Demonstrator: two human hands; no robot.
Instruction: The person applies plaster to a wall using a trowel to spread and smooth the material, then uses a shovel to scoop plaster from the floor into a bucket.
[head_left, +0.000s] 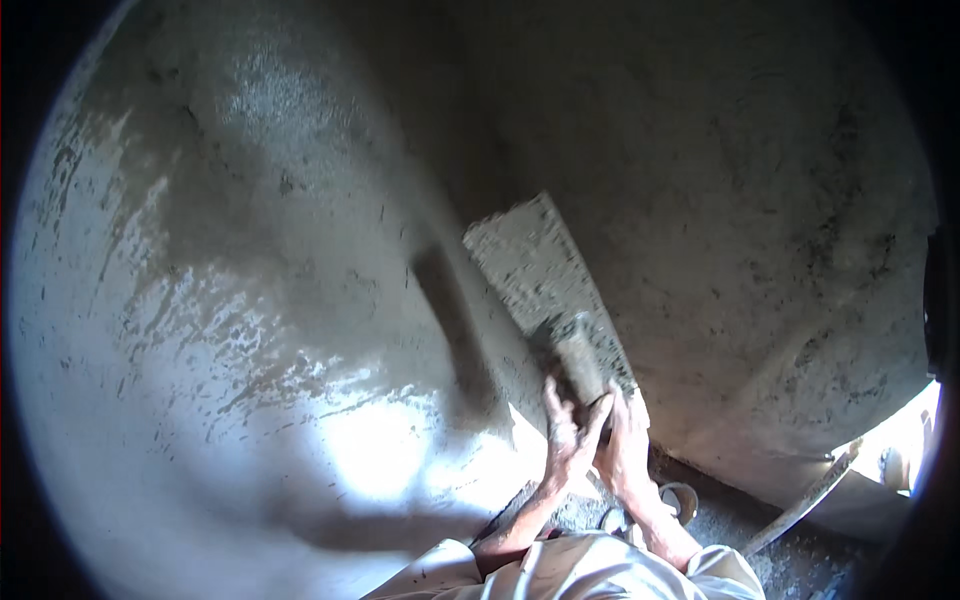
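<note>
A long mortar-smeared float (527, 260) with a rounded handle (574, 355) is held up against the plastered wall surface near the corner. My left hand (570, 435) is closed on the lower end of the handle, thumb and fingers around it. My right hand (625, 440) grips the float's lower end just to the right, close against my left hand. Both forearms come in from the lower edge.
Damp, patchy grey plaster covers the left wall (230, 330) and the darker right wall (760, 250). A long narrow plank or pole (805, 500) slants at lower right beside a bright opening. Gritty floor (800, 565) shows below.
</note>
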